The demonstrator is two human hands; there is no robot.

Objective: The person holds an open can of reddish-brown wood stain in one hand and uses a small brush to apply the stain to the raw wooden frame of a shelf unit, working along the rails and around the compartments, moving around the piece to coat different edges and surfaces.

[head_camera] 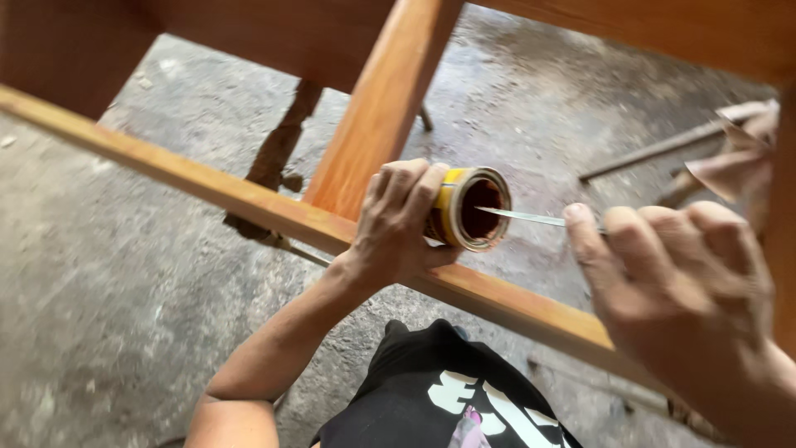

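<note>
My left hand (398, 220) grips a small yellow tin (466, 207) tilted on its side, its open mouth facing right and showing dark brown liquid inside. My right hand (680, 290) holds a thin metal blade (522, 216) between thumb and fingers. The blade's tip reaches into the tin's mouth. Both hands hover just above an orange-brown wooden rail (207, 187) of a furniture frame.
A wooden leg (381, 99) and wide boards (663, 29) of the same frame cross the top of the view. Below lies a rough grey concrete floor (99, 290). Crumpled paper (738, 158) and a metal rod (655, 149) lie at the right. My dark shorts (431, 390) show below.
</note>
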